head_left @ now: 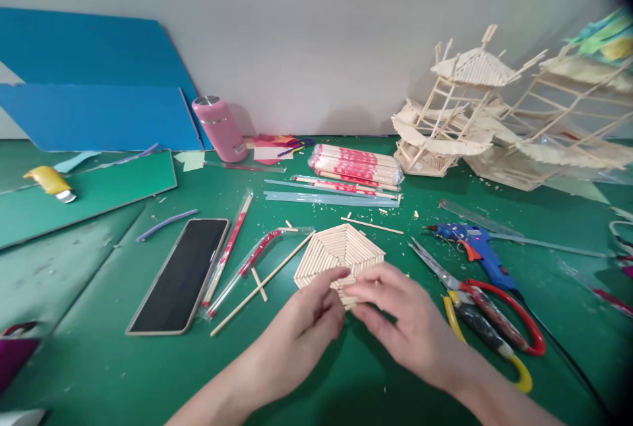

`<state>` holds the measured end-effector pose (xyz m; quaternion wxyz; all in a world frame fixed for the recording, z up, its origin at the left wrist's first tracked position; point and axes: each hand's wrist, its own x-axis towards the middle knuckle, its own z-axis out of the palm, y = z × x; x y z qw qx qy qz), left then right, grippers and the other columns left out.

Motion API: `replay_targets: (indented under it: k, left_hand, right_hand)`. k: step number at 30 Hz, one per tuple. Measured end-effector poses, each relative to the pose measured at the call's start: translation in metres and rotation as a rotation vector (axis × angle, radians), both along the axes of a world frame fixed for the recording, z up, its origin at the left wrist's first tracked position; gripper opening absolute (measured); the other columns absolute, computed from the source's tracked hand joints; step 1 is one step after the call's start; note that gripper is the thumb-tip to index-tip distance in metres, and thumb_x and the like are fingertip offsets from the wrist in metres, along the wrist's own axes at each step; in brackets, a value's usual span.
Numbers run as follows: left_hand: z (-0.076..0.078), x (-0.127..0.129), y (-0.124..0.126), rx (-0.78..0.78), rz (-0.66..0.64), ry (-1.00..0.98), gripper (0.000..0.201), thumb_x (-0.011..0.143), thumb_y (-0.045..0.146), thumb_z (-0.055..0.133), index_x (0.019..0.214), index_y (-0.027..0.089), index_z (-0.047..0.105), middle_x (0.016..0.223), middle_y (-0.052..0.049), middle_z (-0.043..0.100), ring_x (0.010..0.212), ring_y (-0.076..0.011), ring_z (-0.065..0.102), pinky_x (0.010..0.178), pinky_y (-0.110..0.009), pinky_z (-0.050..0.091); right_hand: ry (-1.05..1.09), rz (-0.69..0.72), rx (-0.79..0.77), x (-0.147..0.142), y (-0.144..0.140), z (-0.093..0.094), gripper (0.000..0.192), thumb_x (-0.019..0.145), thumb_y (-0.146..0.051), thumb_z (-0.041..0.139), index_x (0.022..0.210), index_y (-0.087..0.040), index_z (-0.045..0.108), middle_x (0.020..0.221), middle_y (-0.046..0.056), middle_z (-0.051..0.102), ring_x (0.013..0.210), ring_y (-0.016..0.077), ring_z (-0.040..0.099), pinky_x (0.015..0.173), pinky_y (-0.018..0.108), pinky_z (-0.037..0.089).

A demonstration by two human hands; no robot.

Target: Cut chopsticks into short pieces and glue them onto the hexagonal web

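Observation:
A hexagonal roof-like piece made of thin wooden sticks [316,256] sits at the middle of the green table, its sticks laid in rings around a small centre. My right hand [403,314] pinches its near right edge, thumb below and fingers on top. From the near left, my left hand [309,317] is closed against the piece, with the index finger bent over its near part and the other fingers curled. The hands cover the near edge, so whatever lies between the left fingertips is hidden. Loose wooden sticks [264,282] lie just left of the piece.
To the right lie scissors [465,291], pliers [482,327] and a blue glue gun [475,248]. A phone [180,277] and wrapped sticks [230,248] are on the left. Farther back stand a pink bottle [221,129], bundled sticks [356,163] and a stick-built pavilion [459,109].

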<state>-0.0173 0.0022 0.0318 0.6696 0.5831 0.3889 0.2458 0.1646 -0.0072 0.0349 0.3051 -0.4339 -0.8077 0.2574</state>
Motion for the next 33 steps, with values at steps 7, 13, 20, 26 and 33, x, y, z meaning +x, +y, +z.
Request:
replay_targets:
  k: [7,13,20,26,33]
  left_hand:
    - [-0.011,0.001,-0.02,0.202,-0.141,0.194,0.043,0.082,0.015,0.036,0.124,0.016,0.033,0.064,0.005,0.038,0.053,-0.0088,0.035,0.05,-0.021,0.034]
    - [-0.02,-0.006,-0.019,0.572,0.019,0.528,0.035,0.084,0.016,0.038,0.119,0.015,0.038,0.063,0.002,0.049,0.052,-0.0123,0.046,0.047,-0.023,0.037]
    - [-0.038,-0.009,-0.013,0.926,0.109,0.736,0.02,0.079,0.023,0.056,0.097,0.017,0.052,0.084,-0.007,0.058,0.076,-0.0239,0.055,0.066,-0.041,0.046]
    - [-0.046,-0.009,-0.01,0.885,0.075,0.742,0.016,0.08,0.018,0.052,0.096,0.017,0.053,0.083,-0.006,0.056,0.076,-0.0228,0.054,0.065,-0.039,0.044]
    - [-0.045,-0.008,-0.007,0.881,0.078,0.744,0.015,0.078,0.016,0.05,0.093,0.016,0.054,0.08,-0.006,0.056,0.073,-0.0222,0.054,0.061,-0.036,0.042]
  right_hand:
    - [-0.026,-0.004,-0.058,-0.005,-0.036,-0.028,0.015,0.084,-0.012,0.049,0.092,-0.02,0.059,0.085,0.003,0.057,0.077,0.0138,0.053,0.066,0.027,0.044]
    - [0.014,-0.144,-0.028,0.019,-0.034,-0.037,0.017,0.085,-0.011,0.049,0.097,-0.02,0.056,0.09,0.004,0.057,0.082,0.0133,0.055,0.071,0.026,0.045]
    - [-0.059,-0.158,-0.029,0.029,-0.03,-0.047,0.016,0.085,-0.012,0.049,0.097,-0.02,0.056,0.09,0.004,0.058,0.083,0.0147,0.055,0.071,0.028,0.046]
    - [-0.063,-0.15,-0.01,0.023,-0.027,-0.053,0.017,0.084,-0.011,0.05,0.097,-0.019,0.057,0.087,0.004,0.059,0.08,0.0135,0.057,0.069,0.026,0.047]
    - [-0.094,-0.175,0.004,0.019,-0.026,-0.055,0.014,0.084,-0.013,0.051,0.093,-0.019,0.059,0.084,0.003,0.061,0.076,0.0121,0.059,0.067,0.024,0.048]
